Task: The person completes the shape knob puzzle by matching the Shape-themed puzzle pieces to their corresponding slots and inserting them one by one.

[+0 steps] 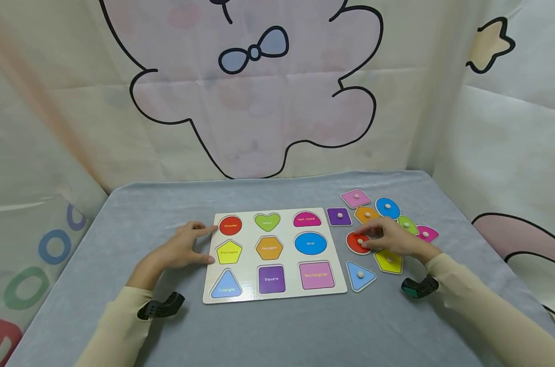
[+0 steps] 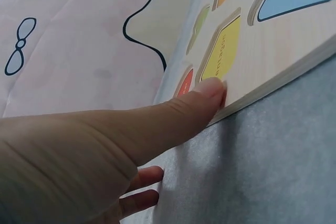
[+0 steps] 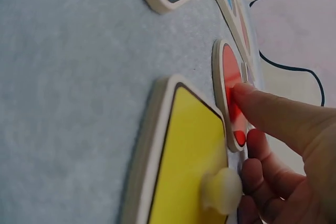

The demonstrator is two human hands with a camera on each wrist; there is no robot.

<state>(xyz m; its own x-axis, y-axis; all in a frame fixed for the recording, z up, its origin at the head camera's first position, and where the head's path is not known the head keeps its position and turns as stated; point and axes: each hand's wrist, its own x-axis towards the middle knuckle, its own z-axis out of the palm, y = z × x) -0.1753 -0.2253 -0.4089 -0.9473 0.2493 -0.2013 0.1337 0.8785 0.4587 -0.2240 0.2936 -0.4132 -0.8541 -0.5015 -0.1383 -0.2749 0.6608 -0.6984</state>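
A white wooden shape board (image 1: 291, 300) lies on the table, with labelled coloured shapes on its face. At its left side my left hand (image 1: 178, 250) has the thumb and index finger spread against the edge. In the left wrist view, the thumb (image 2: 197, 103) touches the board beside the yellow pentagon. My right hand (image 1: 392, 236) reaches over a red round knobbed piece (image 1: 353, 244), which lies flat right of the board. The thumb (image 3: 268, 106) is right at its knob, while the index fingertip sits a little apart in the head view. Other fingers bend beneath the palm.
Around the right hand lie loose knobbed pieces: a blue triangle (image 1: 357, 283), a yellow pentagon (image 1: 387, 264), a purple square (image 1: 334, 219), a pink parallelogram-looking piece (image 1: 350, 200), an orange hexagon (image 1: 363, 212), a blue oval (image 1: 393, 210), a green piece (image 1: 407, 223) and a magenta one (image 1: 430, 234).
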